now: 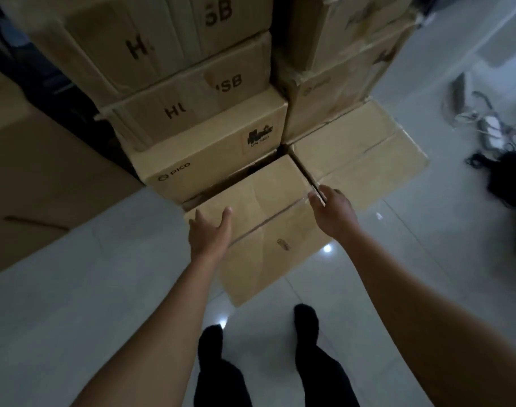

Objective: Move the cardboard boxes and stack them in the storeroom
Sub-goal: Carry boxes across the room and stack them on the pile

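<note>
A plain cardboard box point(268, 227) stands on the tiled floor just in front of my feet, its taped top facing up. My left hand point(211, 233) rests on its left top edge with fingers spread and fairly straight. My right hand point(334, 212) is at the box's right edge, fingers curled over the side into the gap beside the neighbouring box point(359, 160). Behind it rises a stack of boxes: one marked PICO point(209, 160) and lettered ones above point(189, 92).
A second stack of taped boxes point(345, 69) stands at the back right. A large cardboard sheet point(42, 183) lies at the left. Cables and a dark bag point(506, 177) lie on the floor at the right. Glossy tiles point(104, 304) surround my feet.
</note>
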The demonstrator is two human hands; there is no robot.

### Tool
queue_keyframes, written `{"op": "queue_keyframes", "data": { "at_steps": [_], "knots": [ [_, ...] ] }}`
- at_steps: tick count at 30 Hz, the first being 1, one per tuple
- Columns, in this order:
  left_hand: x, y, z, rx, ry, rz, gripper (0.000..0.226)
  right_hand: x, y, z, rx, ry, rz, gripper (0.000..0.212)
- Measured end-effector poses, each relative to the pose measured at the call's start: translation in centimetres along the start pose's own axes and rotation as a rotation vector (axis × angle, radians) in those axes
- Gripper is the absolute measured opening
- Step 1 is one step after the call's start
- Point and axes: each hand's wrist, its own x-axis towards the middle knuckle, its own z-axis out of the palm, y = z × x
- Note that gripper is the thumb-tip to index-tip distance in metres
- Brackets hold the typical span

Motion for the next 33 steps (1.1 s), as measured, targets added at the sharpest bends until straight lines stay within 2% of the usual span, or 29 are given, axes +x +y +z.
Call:
{"op": "queue_keyframes", "data": {
  "at_steps": [5,8,12,15,21,27,33],
  "knots": [
    [1.0,-3.3,4.5,-0.068,0.159,-0.212,0.104,5.2,2.8,2.6,-0.156,-0.134,-0.064,0.047],
    [0.9,-4.6,6.1,-0.152,0.232,-0.282,0.107,6.5,3.7,3.9,-0.21,-0.076,-0.072,0.044],
    [0.9,-5.6,6.5,-0.236,0.323,-0.38,0.098,7.0,3.5,4.1,-0.164,-0.076,-0.002,0.057],
    [0.5,-6.0,5.9,-0.224,0.318,-0.36,0.09,7.1,3.9,3.5,-0.115,-0.115,-0.006,0.058],
    [-3.0,-6.1,2.8,-0.252,0.345,-0.247,0.091,3.7,2.0,1.0,0.247,-0.096,-0.054,0.049],
    [-7.9,-5.8,-3.0,-0.322,0.418,-0.174,0.092,-3.0,-2.0,-2.1,0.131,-0.101,-0.166,0.06],
    [-14.1,-10.2,-12.0,-0.354,0.456,-0.134,0.091,-13.3,-7.2,-0.8,0.088,-0.079,-0.3,0.059]
  ]
}}
